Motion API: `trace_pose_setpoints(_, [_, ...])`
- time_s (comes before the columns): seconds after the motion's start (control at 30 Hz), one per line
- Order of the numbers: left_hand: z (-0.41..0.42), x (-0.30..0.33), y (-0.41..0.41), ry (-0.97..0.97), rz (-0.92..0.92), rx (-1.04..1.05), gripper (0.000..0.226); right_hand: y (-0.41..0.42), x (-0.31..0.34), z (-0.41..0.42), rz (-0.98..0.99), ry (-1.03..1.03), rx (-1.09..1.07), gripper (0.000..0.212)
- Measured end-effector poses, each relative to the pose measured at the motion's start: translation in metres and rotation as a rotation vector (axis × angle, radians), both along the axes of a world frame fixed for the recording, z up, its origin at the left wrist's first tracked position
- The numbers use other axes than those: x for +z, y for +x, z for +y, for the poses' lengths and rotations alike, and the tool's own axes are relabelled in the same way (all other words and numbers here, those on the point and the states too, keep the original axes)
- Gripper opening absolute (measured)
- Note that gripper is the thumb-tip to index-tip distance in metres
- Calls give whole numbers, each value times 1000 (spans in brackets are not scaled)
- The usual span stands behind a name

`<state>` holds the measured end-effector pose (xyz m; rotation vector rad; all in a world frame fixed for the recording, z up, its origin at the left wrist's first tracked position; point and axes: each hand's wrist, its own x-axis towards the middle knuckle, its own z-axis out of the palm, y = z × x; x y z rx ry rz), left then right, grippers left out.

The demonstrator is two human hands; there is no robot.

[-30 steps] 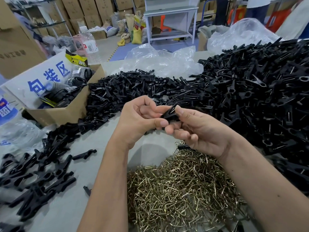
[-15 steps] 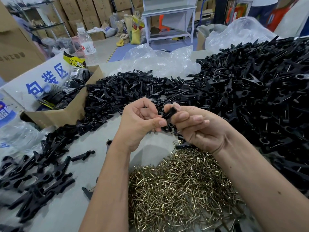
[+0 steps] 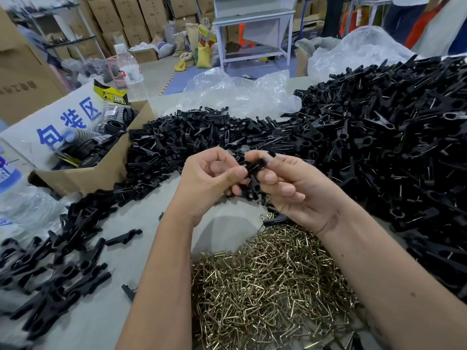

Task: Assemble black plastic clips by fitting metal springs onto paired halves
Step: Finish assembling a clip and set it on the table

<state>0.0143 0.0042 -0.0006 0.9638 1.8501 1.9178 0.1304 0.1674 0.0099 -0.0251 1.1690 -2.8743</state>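
I'm looking into a factory packing floor: stacked cardboard cartons [image 3: 141,18], a metal workbench [image 3: 252,29], and heaps of black clip halves [image 3: 379,137] and springs [image 3: 273,286].

light: bright, even, overhead | shadows: soft | edges: wide-angle bending | background: slightly blurred

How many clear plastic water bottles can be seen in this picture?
2. One clear plastic water bottle stands behind the open brown cardboard box at far left. Another sits at the left edge, partly cut off. Others may be hidden.
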Motion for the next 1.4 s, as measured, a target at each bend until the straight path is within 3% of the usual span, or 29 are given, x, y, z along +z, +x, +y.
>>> trace_pose_setpoints(0.1, [-5, -5, -12, -178, 202, 322, 22, -2, 5, 6, 40, 329, -273, 29])
trace_pose_setpoints(0.17, [-10, -10, -23, -364, 430, 482, 9, -3, 8, 11, 89, 438, -514, 44])
trace_pose_setpoints(0.27, [-9, -21, -34, -717, 545, 417, 39, -4, 6, 12, 131, 620, -692, 79])
trace_pose_setpoints(0.37, [-4, -31, -33, -895, 473, 281, 48, -6, -1, 9, 48, 854, -781, 72])
trace_pose_setpoints(0.53, [-11, -31, -33, -724, 337, 364, 37, -7, -10, -10, 70, 1192, -717, 30])
trace_pose_setpoints(0.73, [-22, -24, -32, -672, 327, 456, 36, -9, -17, -22, 79, 1324, -668, 20])
trace_pose_setpoints(0.93, [-22, -12, -31, -372, 178, 494, 31, -9, -19, -23, 103, 1404, -693, 17])
trace_pose_setpoints(1.07, [-18, -24, -32, -561, 339, 482, 59, -8, -20, -32, 197, 1648, -564, 19])
trace_pose_setpoints(1.3, [-6, -29, -32, -766, 561, 349, 56, -9, -24, -35, 243, 1657, -507, 13])
trace_pose_setpoints(1.4, [-7, -31, -33, -713, 557, 413, 49, -8, -26, -34, 244, 1641, -498, 14])
